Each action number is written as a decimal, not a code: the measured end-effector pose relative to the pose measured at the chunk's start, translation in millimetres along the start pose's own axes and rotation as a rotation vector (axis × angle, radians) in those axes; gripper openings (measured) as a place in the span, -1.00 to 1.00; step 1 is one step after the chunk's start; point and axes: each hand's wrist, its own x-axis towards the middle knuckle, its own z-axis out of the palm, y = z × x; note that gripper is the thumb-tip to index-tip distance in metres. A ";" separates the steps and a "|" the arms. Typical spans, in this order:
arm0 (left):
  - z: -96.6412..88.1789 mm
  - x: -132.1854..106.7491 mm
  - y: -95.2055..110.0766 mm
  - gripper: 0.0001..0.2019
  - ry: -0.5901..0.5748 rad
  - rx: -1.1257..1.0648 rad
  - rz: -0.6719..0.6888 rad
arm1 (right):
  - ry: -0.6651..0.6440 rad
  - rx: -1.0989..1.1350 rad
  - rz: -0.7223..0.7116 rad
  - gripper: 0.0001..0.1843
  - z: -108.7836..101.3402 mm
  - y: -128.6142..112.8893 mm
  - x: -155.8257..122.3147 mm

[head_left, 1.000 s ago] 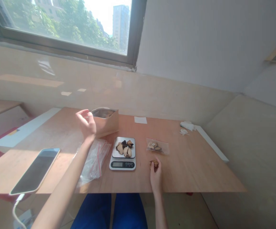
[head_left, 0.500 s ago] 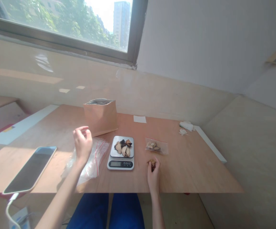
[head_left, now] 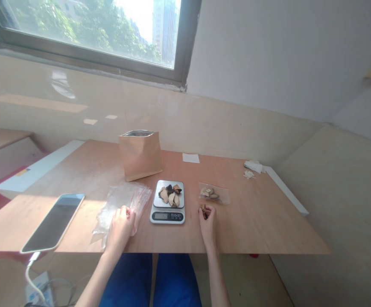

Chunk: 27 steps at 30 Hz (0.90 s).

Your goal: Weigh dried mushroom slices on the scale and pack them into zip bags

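My left hand [head_left: 120, 224] rests over the pile of clear zip bags [head_left: 115, 200], its fingers curled closed. Whether it grips a bag I cannot make out. Closed around a few brown dried pieces [head_left: 204, 211], my right hand [head_left: 208, 224] is low over the table, right of the scale. The digital kitchen scale [head_left: 167, 217] lies between both hands, and its display is too faint to read. Cream, brown and black dried pieces [head_left: 174, 199] sit on its silver plate. Just beyond my right hand, a clear zip bag [head_left: 223, 196] with dried slices inside lies flat.
An open brown paper pouch [head_left: 140, 155] with a silvery lining stands behind the scale. A phone [head_left: 54, 221] with a white cable lies at the left. Near the wall are a white paper [head_left: 191, 158] and some crumpled white scraps [head_left: 253, 167]. The wooden table's front edge [head_left: 252, 251] is close.
My left hand has come down from above onto the clear bags. My right hand still holds the dried pieces in nearly the same place. The whole view has shifted slightly.
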 end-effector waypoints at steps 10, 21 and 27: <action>-34.3 -11.4 16.5 -0.75 0.023 -0.212 -0.117 | 0.123 -0.280 -0.157 -0.66 31.0 -61.0 33.3; -32.6 -32.5 70.3 -0.75 -0.182 -0.445 0.169 | -0.601 0.029 -0.203 -0.65 35.9 -141.6 -46.4; -50.5 -23.8 64.5 -0.73 0.064 -0.350 -0.021 | -0.574 0.046 -0.105 -0.64 23.3 -120.9 -23.4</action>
